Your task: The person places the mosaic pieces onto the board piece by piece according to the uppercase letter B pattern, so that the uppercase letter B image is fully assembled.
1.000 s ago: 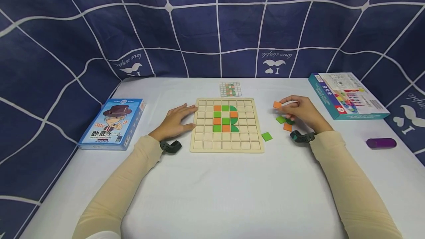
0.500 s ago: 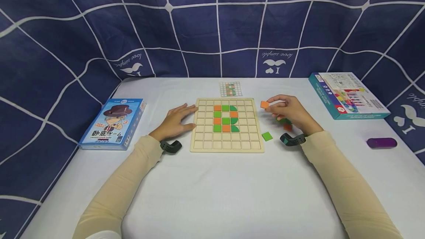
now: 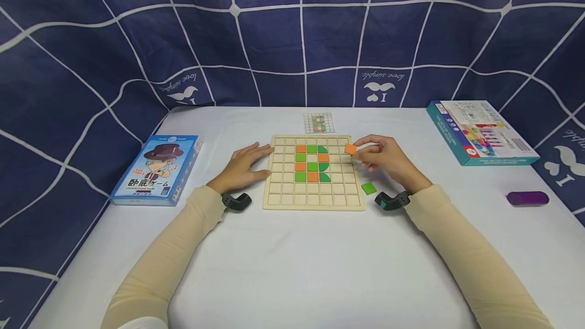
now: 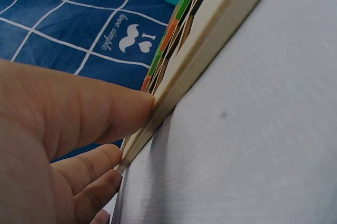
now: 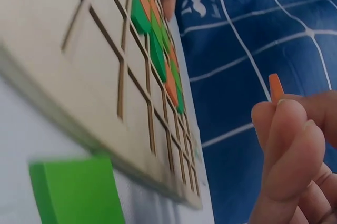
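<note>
A wooden grid board (image 3: 281, 187) lies mid-table, with orange, light green and dark green tiles set in its middle cells. My left hand (image 3: 242, 166) rests at the board's left edge with fingers straight; in the left wrist view its thumb (image 4: 121, 111) touches the board's side. Between thumb and fingertips my right hand (image 3: 386, 159) pinches an orange square tile (image 3: 350, 149), held over the board's upper right edge. The right wrist view shows that orange tile (image 5: 275, 87) edge-on. A light green square tile (image 3: 368, 188) lies just off the board's right side.
A small pattern card (image 3: 319, 123) lies behind the board. To the left is a blue game box (image 3: 155, 171); a teal-edged box (image 3: 484, 133) and a purple cylindrical object (image 3: 527, 198) are at right. A patterned blue cloth (image 3: 269, 39) hangs behind the table.
My right hand has carried the orange tile leftward, from above the loose tiles to the board's right edge. The left hand stays in place.
</note>
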Available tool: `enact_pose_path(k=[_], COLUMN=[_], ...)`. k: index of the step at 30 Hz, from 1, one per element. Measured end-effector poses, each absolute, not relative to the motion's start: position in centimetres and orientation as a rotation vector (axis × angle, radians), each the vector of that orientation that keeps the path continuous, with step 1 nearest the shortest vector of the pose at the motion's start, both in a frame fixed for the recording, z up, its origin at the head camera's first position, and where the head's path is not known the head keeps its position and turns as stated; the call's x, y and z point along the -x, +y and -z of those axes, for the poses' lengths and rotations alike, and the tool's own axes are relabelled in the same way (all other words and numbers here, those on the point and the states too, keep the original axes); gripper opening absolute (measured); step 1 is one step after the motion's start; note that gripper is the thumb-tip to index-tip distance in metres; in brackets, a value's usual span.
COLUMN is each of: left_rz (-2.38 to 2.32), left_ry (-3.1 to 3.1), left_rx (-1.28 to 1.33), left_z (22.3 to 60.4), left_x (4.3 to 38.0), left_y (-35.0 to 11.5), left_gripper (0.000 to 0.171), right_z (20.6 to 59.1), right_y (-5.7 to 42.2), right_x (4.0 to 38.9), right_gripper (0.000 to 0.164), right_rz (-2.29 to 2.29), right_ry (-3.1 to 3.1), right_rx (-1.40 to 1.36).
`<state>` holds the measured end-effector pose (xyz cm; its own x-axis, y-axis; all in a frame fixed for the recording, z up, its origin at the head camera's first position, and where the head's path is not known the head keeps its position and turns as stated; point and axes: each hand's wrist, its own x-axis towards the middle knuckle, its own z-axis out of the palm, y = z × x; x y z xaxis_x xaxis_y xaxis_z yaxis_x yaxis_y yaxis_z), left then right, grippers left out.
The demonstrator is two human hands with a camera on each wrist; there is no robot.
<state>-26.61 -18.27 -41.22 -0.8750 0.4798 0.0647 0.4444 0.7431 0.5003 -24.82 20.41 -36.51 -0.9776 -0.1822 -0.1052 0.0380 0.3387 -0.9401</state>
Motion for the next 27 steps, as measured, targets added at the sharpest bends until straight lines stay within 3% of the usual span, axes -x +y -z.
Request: enact_pose_path(k=[27], left_rz=[-0.798], left_ry=[2.881], left_rx=[-0.771], left_z=[41.7], left_x=[27.0], left_y=[-18.5], left_gripper=[0.068], right_z=[38.5], right_y=[14.1], right_x=[22.3], right_gripper=[0.031], right_rz=[1.796], right_ry=[2.219], right_rx=[0.466])
